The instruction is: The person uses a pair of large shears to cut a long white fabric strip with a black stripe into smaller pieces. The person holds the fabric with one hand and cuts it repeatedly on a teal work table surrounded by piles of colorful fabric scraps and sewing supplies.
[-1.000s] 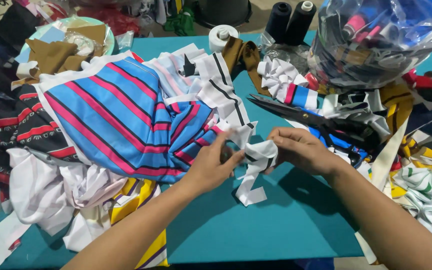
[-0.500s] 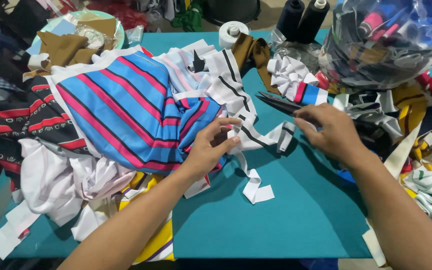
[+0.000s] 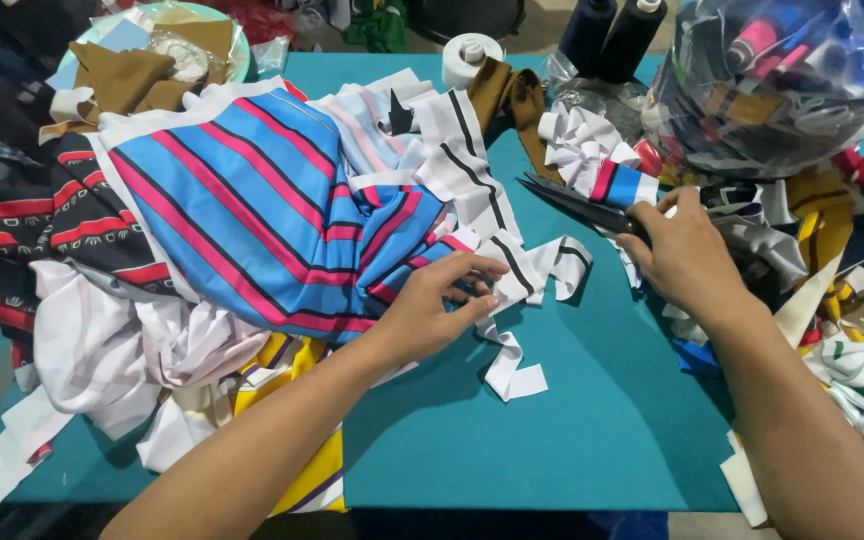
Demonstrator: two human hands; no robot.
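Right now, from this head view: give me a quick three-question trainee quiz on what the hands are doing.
1. True or false: the right hand rests on the black scissors.
2. What does the left hand press on? A) thread cones B) the blue and pink striped cloth and white strip C) the plastic bag
3. Fill in: the two dark thread cones stand at the ____ edge of the teal table.

Key: 1 true; 2 B; 3 far. The scissors' handles are hidden under the right hand, so its grip is not clear.
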